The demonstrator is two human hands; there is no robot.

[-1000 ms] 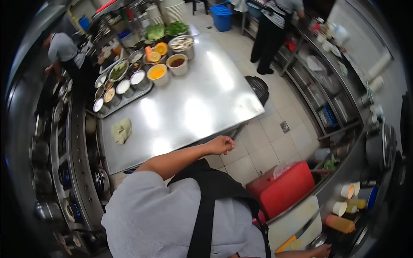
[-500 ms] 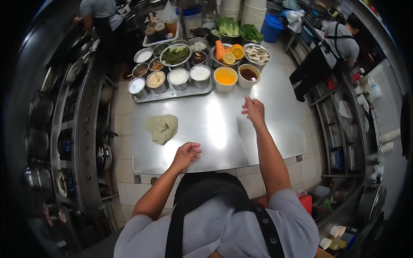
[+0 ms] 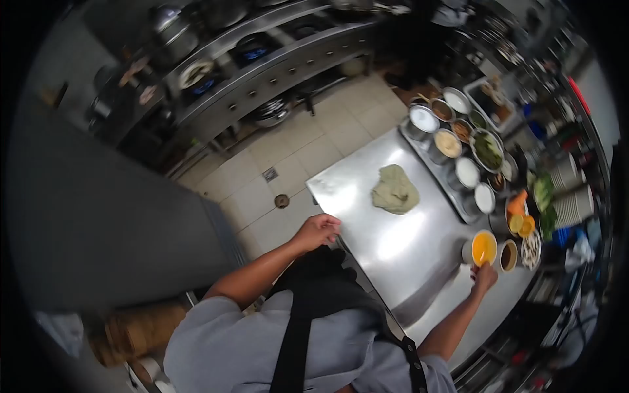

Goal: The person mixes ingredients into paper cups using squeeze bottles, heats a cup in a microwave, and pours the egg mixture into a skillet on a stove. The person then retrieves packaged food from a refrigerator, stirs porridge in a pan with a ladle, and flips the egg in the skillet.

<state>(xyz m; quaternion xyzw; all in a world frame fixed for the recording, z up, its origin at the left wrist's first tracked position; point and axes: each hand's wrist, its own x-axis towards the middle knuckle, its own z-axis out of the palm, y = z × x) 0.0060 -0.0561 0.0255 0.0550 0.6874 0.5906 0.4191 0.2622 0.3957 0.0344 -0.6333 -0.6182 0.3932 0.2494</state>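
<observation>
My right hand is at the near rim of a white tub of orange liquid, its fingers closed against the edge. Beside that tub stands another white tub with dark brown liquid. My left hand hovers by the near edge of the steel table, fingers loosely bent and apart, nothing visible in them. A crumpled pale green cloth lies on the tabletop, up and right of my left hand.
A metal tray carries several steel containers of white and brown ingredients. Farther off are a bowl of leaves, citrus halves and sliced mushrooms. A stove with lit burners stands across the tiled floor.
The view has swung left and tilted, bringing the stove to the top. My right hand has moved onto the rim of the orange-liquid tub. My left hand stays near the table edge.
</observation>
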